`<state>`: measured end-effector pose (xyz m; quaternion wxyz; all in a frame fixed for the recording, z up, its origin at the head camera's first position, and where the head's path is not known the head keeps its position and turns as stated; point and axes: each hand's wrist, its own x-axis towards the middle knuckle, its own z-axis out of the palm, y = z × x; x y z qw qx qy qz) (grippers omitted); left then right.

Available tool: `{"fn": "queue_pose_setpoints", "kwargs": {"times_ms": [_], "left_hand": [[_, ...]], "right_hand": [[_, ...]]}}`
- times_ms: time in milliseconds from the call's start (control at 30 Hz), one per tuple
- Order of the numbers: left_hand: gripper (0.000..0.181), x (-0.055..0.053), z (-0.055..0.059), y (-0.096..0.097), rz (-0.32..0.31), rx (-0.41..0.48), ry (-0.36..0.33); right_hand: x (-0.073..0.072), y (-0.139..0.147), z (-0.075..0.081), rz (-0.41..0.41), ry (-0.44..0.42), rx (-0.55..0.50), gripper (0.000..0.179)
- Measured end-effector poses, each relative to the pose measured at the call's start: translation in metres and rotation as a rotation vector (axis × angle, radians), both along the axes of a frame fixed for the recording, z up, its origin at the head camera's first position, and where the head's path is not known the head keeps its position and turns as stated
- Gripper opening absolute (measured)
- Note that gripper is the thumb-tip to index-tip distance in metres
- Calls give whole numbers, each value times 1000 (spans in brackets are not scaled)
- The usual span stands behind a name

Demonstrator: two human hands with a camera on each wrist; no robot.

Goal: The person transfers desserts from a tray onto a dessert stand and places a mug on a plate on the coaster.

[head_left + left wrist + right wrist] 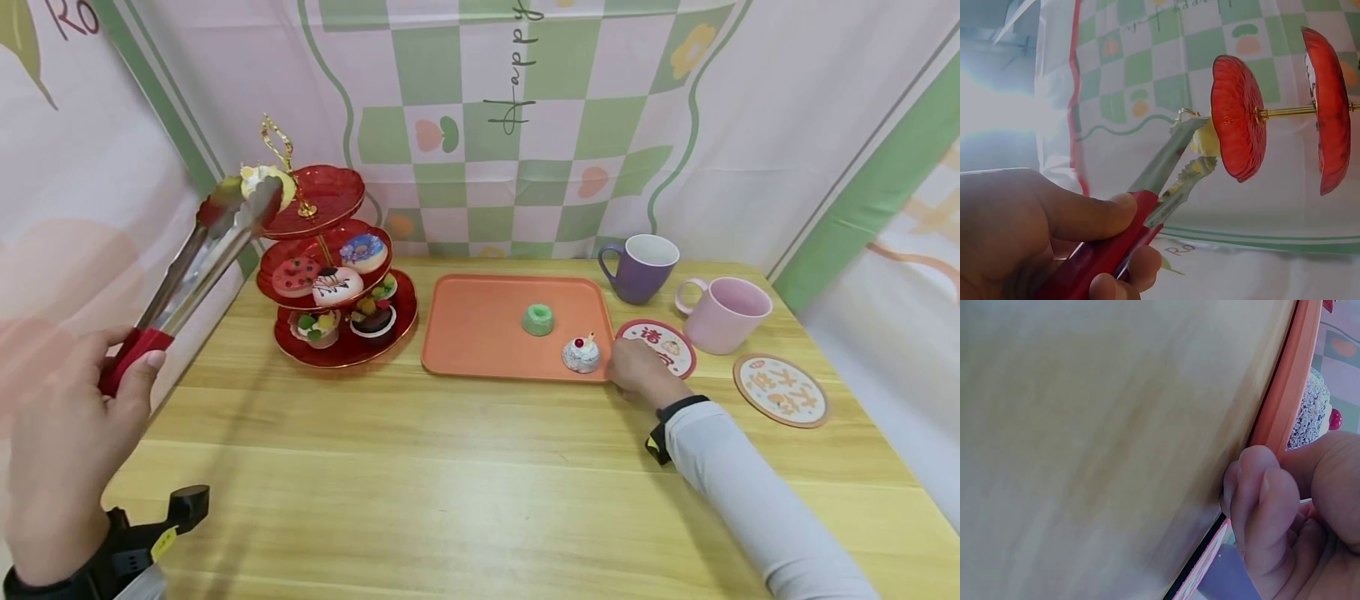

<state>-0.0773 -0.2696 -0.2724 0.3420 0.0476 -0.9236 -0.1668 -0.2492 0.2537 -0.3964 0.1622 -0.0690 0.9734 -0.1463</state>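
Observation:
My left hand (78, 450) grips the red handles of a pair of metal tongs (197, 262). Between the tong tips is a small pale yellow-green cake with white topping (264, 185), held over the left rim of the top tier of a red three-tier stand (330, 187). In the left wrist view the cake (1205, 139) partly shows between the tips. My right hand (643, 371) pinches the near right corner of an orange tray (480, 333); its curled fingers (1275, 506) hide part of the rim. A white cake with a red berry (581, 354) and a green ring-shaped cake (537, 319) sit on the tray.
On the stand's lower tiers are several pastries, among them a pink doughnut (296, 277) and a cupcake (373, 318). A purple mug (641, 268) and a pink mug (726, 317) stand at the right. Round coasters (678, 350) lie nearby, one by my right hand.

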Motion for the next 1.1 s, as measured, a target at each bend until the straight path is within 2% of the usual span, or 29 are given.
{"fn": "queue_pose_setpoints", "kwargs": {"times_ms": [267,467,533,667,700,833,933,1100], "left_hand": [[32,-9,12,-1,22,-25,-106],[31,-17,19,-4,26,-96,-59],[32,-20,21,-5,40,-111,-65],[36,-25,29,-7,70,-79,-156],[37,-25,31,-8,78,-55,-196],[39,-28,37,-9,82,-8,-288],[40,-28,39,-9,79,-17,-308],[39,-27,39,-9,74,-34,-302]], "right_hand": [[2,-3,4,-45,-40,-4,13],[-1,-1,1,-29,-47,-6,14],[-2,-1,1,-27,-41,-1,15],[-3,-2,2,-31,-36,9,13],[-4,-2,1,-37,-37,11,12],[-4,-1,1,-35,-37,13,12],[-4,-1,0,-35,-40,11,12],[-3,-2,0,-38,-41,11,13]]}}
